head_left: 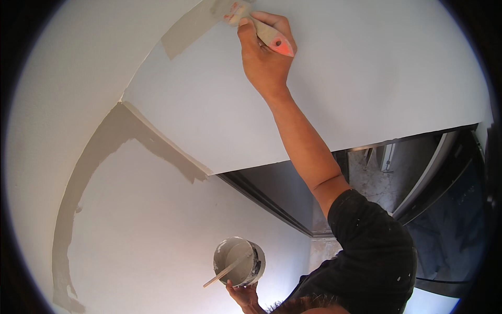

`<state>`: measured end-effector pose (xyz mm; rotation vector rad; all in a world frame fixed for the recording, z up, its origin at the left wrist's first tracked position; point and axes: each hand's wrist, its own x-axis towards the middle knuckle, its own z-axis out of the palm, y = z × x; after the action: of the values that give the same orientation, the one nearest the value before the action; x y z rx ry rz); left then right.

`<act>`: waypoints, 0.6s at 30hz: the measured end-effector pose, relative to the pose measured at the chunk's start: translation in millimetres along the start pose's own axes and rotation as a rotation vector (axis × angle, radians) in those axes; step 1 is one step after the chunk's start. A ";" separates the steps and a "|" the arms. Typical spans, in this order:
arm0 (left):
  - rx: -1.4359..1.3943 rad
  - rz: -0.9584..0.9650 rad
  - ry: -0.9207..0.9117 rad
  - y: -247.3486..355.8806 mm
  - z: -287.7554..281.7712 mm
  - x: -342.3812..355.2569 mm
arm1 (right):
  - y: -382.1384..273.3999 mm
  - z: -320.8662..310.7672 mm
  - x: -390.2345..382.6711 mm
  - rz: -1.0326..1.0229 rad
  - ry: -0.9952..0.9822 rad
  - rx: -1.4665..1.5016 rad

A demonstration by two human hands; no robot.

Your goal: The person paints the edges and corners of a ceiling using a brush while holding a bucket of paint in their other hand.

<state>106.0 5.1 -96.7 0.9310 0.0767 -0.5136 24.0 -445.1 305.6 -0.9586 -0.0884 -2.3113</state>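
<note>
High on the pale wall, my right hand [269,63] is closed round the handle of a flat paintbrush [272,37], with the arm stretched up. The brush's paint-smeared head touches the wall near the corner, at the end of a grey-beige painted strip [184,37]; its bristle tips are partly cut off at the top edge. Low in the picture, my left hand [244,297] grips a paint bucket [259,264] from below. Grey-beige paint lies inside it, and a wooden stirring stick [222,275] leans over its rim.
A grey-beige band [70,193] runs along the left wall's [157,225] edge beside the pale ceiling [57,99]. Right of it is a doorway with a dark frame [261,201]; the floor [368,183] beyond looks dusty. Dark glossy panels [449,225] stand at the far right.
</note>
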 end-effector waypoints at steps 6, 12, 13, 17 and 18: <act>-0.017 0.013 0.020 0.3 4.1 -3.6 | -4.7 4.7 -1.3 0.052 -0.029 0.012; -0.019 0.012 0.008 0.6 5.9 -2.5 | 5.0 8.9 -5.0 -0.004 -0.068 -0.005; -0.023 0.003 0.016 0.8 5.5 -2.2 | 3.9 9.4 -6.0 0.010 -0.089 -0.015; -0.003 -0.007 -0.030 3.5 7.6 2.1 | 0.4 4.9 -5.2 0.016 -0.119 0.047; -0.014 0.000 -0.017 6.2 2.4 0.0 | -1.3 4.3 -2.4 0.042 -0.097 0.046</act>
<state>108.4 6.2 -90.6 0.9126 0.0653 -0.5203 27.2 -441.6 307.4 -1.0388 -0.1594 -2.2147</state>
